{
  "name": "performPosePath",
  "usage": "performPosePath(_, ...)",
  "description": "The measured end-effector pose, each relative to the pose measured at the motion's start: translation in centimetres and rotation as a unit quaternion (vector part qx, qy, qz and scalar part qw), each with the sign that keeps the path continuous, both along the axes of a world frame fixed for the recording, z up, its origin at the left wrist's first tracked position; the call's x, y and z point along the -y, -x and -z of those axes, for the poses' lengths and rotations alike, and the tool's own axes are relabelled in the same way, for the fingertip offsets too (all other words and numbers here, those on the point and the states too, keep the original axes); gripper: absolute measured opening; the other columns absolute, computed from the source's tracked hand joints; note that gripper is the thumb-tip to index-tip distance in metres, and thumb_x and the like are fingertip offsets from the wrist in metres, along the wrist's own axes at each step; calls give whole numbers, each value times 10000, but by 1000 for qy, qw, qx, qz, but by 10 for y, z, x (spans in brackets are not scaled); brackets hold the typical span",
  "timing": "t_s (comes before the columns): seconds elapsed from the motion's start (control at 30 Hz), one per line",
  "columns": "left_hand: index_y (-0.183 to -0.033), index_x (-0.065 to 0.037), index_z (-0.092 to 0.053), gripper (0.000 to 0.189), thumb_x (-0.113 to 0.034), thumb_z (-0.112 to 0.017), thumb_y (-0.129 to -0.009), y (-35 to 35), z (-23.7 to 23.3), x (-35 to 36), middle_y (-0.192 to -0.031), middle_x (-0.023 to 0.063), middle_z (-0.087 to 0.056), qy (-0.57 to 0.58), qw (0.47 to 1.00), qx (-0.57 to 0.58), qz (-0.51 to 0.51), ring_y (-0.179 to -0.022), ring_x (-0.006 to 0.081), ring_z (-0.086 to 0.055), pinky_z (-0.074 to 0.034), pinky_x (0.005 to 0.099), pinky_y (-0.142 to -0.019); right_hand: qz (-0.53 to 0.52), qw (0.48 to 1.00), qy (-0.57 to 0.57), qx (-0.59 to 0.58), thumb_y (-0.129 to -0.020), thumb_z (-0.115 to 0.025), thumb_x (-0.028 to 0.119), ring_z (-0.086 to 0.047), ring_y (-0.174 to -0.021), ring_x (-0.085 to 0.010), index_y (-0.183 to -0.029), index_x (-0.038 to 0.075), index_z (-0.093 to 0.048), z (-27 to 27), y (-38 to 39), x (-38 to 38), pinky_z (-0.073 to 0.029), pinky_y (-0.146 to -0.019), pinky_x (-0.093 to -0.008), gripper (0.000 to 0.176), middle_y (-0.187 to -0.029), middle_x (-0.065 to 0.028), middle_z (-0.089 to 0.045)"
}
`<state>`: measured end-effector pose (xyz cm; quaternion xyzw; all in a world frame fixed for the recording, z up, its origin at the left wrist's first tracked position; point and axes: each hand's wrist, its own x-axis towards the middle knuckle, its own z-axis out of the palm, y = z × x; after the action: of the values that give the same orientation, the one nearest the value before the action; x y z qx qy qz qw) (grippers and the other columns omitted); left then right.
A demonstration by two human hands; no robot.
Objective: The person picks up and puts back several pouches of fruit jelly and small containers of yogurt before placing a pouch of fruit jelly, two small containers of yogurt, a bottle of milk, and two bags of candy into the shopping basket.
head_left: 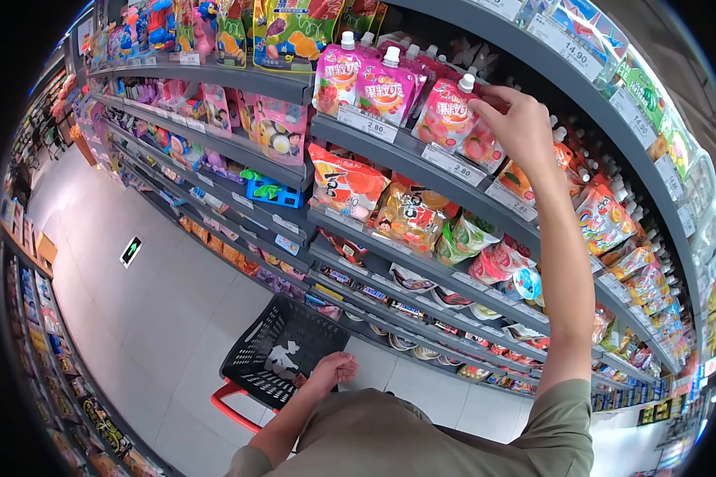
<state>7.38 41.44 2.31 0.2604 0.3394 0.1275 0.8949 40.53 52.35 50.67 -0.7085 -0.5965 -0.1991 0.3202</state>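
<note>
My right hand [521, 119] reaches up to a shelf, its thumb and fingers closed at the upper right edge of a pink spouted jelly pouch [447, 118] with a white cap. The pouch stands upright with a slight tilt at the front of the shelf. Beside it to the right, another pink pouch [484, 147] is partly covered by my hand. Purple pouches [384, 91] of the same kind stand to the left. Low in the view, my left hand [334, 372] hangs by the rim of a black shopping basket [243, 350], fingers curled, with nothing visible in them.
The basket has a red handle [229, 397] and some white pieces inside. Price labels [367, 125] line the shelf edges. Bagged snacks [346, 184] fill the shelf below. A tiled aisle floor [183, 294] runs left, with another stocked shelf [44, 350] across it.
</note>
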Motion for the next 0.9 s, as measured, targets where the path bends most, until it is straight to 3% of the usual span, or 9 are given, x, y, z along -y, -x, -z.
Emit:
performPosePath(0.2, -1077, -63, -637, 240, -275, -608, -967, 2, 1, 5, -959, 63, -696, -1, 1000, 0, 1, -872, 172, -658, -507, 308, -817, -31, 999, 21, -31, -879, -711, 308, -724, -810, -317, -1054, 45, -753, 8, -4, -5, -552, -789, -382, 319, -868, -186, -736)
performPosePath(0.27, -1079, -64, -638, 242, -277, -613, -966, 1, 3, 6, -958, 62, -699, 0, 1000, 2, 8, -875, 170, -659, -508, 309, -821, -34, 999, -16, 24, -890, -697, 309, -717, -756, -333, -1033, 38, -757, 12, -13, -10, -549, -785, -393, 312, -785, -187, -720)
performPosePath(0.37, -1083, -65, -638, 243, -277, -614, -966, 0, -1, 9, -955, 61, -701, 2, 1000, -7, 9, -875, 170, -662, -509, 306, -822, -16, 999, 29, -32, -902, -673, 327, -709, -766, -352, -1025, 37, -758, 5, -12, -11, -542, -797, -406, 326, -773, -196, -712)
performPosePath(0.47, -1085, -67, -639, 240, -274, -613, -967, -1, 0, 11, -954, 58, -703, 3, 1000, -11, 12, -875, 170, -664, -509, 304, -819, -2, 999, 32, 31, -917, -647, 345, -706, -651, -268, -1034, 15, -748, 1, -21, -22, -547, -687, -357, 364, -792, -179, -722)
performPosePath(0.53, -1085, -69, -640, 237, -273, -612, -967, -2, 1, 12, -956, 58, -703, 3, 1000, -9, 10, -874, 171, -665, -510, 305, -819, 47, 997, 64, 0, -915, -613, 363, -702, -895, -364, -1024, 37, -754, -2, -21, -29, -528, -853, -431, 371, -888, -199, -723)
performPosePath(0.67, -1083, -71, -641, 231, -269, -609, -969, 0, 4, 13, -961, 59, -705, 3, 1000, -3, 4, -875, 169, -666, -510, 308, -819, 41, 997, 17, 56, -906, -603, 363, -701, -923, -357, -1056, 44, -742, 5, -34, -44, -526, -868, -433, 379, -958, -185, -726)
performPosePath(0.83, -1079, -68, -642, 230, -268, -604, -971, 4, 8, 13, -955, 61, -704, 7, 1000, -8, -4, -867, 172, -664, -510, 308, -818, 19, 995, 78, -59, -867, -648, 273, -675, -1025, -356, -1104, 58, -728, -5, -38, -42, -514, -917, -411, 330, -1108, -200, -698)
performPosePath(0.9, -1077, -67, -642, 231, -268, -603, -971, 4, 9, 11, -951, 61, -703, 8, 1000, -15, -1, -864, 173, -663, -509, 308, -818, 22, 997, 56, -47, -861, -653, 253, -673, -1033, -351, -1107, 65, -729, 2, -41, -46, -514, -920, -405, 319, -1119, -197, -697)
